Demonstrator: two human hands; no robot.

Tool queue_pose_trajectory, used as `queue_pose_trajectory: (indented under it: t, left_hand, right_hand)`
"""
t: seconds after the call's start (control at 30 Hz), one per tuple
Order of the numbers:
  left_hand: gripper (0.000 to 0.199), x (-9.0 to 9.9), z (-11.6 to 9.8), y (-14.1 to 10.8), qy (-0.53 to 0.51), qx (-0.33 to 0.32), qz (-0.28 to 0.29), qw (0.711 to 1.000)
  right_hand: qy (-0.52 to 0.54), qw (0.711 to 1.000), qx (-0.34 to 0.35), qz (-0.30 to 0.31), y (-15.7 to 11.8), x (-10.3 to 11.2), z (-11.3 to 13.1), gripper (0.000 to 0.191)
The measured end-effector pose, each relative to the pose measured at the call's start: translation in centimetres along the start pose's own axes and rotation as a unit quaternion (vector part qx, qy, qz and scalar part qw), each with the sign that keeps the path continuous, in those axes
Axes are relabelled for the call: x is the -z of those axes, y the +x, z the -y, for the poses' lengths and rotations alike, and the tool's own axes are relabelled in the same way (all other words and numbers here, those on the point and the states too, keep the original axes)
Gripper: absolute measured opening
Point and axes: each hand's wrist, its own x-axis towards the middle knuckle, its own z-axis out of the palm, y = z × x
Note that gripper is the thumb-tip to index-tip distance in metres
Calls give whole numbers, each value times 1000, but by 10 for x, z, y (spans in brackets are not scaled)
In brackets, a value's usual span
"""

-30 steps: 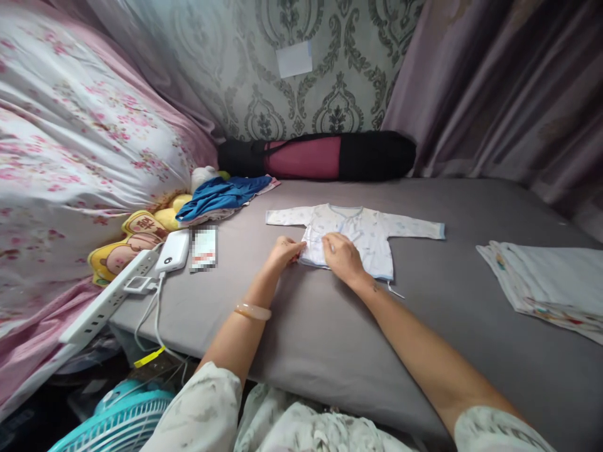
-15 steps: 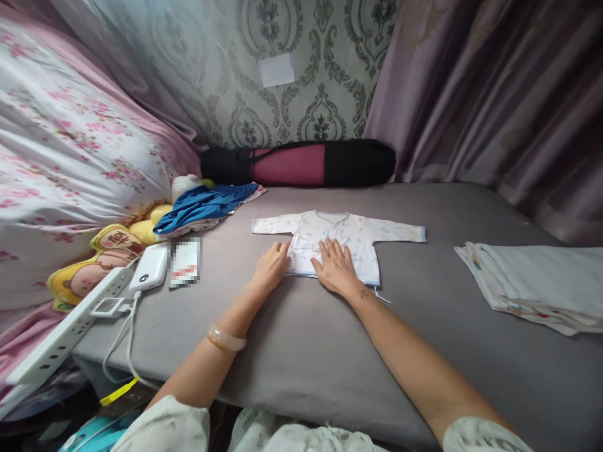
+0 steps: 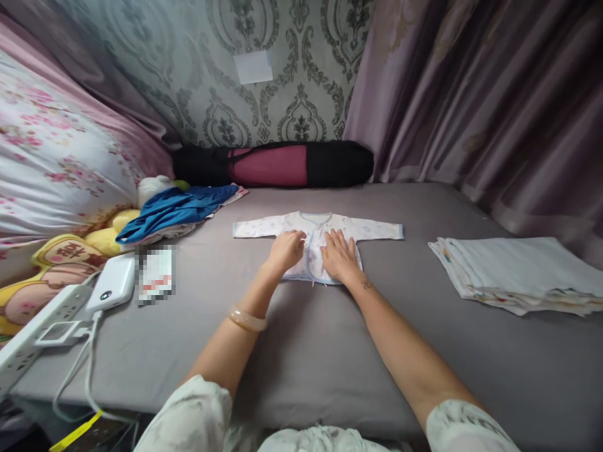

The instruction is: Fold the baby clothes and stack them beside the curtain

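A small white baby shirt (image 3: 315, 221) with a faint print and light blue trim lies on the grey sheet, both sleeves stretched out sideways. My left hand (image 3: 287, 252) is over the left part of its front, fingers bent and pinched together at the cloth near the middle edge. Flat on the right front panel rests my right hand (image 3: 340, 256), its fingers spread. Between the two hands the blue-edged front opening shows, and short white ties stick out at the hem. My hands hide parts of the chest.
A folded stack of white cloths (image 3: 518, 270) lies at the right. Blue clothing (image 3: 179, 210) is heaped at the left, near a white power bank (image 3: 112, 281), a power strip (image 3: 47, 323) and cables. A black and maroon long bag (image 3: 268, 164) lies along the wall.
My left hand has moved from the shirt's left side edge onto its front, towards the middle. The front opening now shows between my hands. The view has shifted slightly right.
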Motion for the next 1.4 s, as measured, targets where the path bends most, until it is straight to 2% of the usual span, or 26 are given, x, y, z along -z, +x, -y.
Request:
queue_pose_trajectory:
  t: [0.1, 0.17, 0.27, 0.37, 0.53, 0.7, 1.0, 1.23, 1.4]
  left_hand:
    - [38, -23, -20, 19, -51, -42, -7, 998]
    - [40, -38, -29, 26, -57, -36, 1, 998]
    - [43, -54, -32, 29, -40, -4, 31, 999]
    - [47, -61, -26, 26, -33, 15, 44, 998]
    - [51, -66, -19, 22, 14, 10, 39, 999]
    - [54, -68, -20, 19, 45, -5, 25, 999]
    - [56, -67, -20, 17, 46, -22, 14, 999]
    - [56, -68, -21, 19, 35, -16, 21, 999]
    - [54, -66, -24, 20, 24, -6, 23, 999]
  right_hand:
    - [-16, 1000, 22, 16, -3, -6, -1, 56]
    - [-23, 998, 39, 39, -5, -10, 1, 58]
    - [-26, 996, 53, 69, -5, -12, 2, 64]
    - [-5, 998, 29, 57, -1, -14, 0, 64]
    - [7, 999, -48, -8, -2, -16, -7, 58]
    - [-36, 997, -64, 0, -17, -12, -15, 62]
    - [-78, 997, -3, 6, -52, -5, -36, 59]
    - [-72, 996, 30, 39, -84, 4, -44, 59]
    - [-76, 994, 59, 52, -108, 23, -44, 54]
